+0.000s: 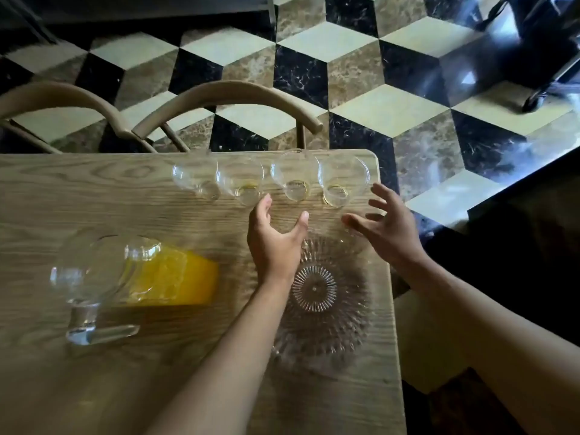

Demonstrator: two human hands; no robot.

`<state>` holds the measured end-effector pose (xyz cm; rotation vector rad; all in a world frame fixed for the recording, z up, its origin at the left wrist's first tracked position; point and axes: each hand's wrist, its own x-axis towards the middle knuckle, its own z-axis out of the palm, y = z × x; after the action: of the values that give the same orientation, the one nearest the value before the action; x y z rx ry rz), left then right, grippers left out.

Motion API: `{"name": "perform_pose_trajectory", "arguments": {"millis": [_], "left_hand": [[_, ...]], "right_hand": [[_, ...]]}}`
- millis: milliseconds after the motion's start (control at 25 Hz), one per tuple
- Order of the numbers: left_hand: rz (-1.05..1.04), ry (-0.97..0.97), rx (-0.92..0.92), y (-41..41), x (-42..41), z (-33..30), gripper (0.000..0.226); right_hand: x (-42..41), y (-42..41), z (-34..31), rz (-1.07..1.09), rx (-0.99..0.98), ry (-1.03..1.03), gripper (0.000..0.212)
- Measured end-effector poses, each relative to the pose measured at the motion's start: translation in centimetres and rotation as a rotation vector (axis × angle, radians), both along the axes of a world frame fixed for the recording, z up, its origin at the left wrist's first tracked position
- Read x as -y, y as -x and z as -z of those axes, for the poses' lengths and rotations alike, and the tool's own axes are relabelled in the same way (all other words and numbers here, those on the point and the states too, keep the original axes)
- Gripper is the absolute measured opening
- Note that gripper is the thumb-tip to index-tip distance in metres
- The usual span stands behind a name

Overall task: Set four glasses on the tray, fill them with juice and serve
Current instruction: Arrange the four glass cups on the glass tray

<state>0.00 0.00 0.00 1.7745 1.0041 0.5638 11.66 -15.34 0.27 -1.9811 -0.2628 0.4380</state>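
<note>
Both hands, left (272,243) and right (387,226), fingers spread, hover over the glass tray (326,296) (near the table's (125,189) right edge); four glasses (270,180) line the far edge.

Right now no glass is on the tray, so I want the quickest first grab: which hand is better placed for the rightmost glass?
Right. The right hand is open just beside the rightmost glass; the left hand sits nearer the middle glasses.

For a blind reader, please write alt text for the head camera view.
Both hands, left hand and right hand, reach open toward four empty glasses in a row at the wooden table's far edge. A clear patterned tray lies nearer, and a juice pitcher stands at left.
</note>
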Motion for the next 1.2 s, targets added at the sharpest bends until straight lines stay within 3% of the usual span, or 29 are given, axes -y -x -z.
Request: {"name": "perform_pose_trajectory", "arguments": {"millis": [120,320,720,880,1200], "left_hand": [[-0.019,0.019,0.031,-1.4,0.1,1.0,0.08],[-0.087,-0.041,0.026,-3.2,0.8,2.5,0.081],[-0.119,-0.001,0.058,-5.5,0.2,2.4,0.094],[-0.118,-0.058,0.067,-5.8,-0.4,2.2,0.079],[-0.116,-0.042,0.075,-3.8,-0.2,0.4,0.078]], "right_hand": [[-0.2,-1.1,1.1,-0.046,0.034,0.013,0.108],[-1.3,-2.2,2.2,-0.099,0.042,-0.047,0.076],[-1.7,-3.1,1.9,-0.152,0.057,-0.112,0.08],[-1.8,-3.2,1.7,-0.146,0.054,-0.126,0.081],[-0.8,-1.8,0.7,-0.103,0.121,-0.124,0.079]]}}
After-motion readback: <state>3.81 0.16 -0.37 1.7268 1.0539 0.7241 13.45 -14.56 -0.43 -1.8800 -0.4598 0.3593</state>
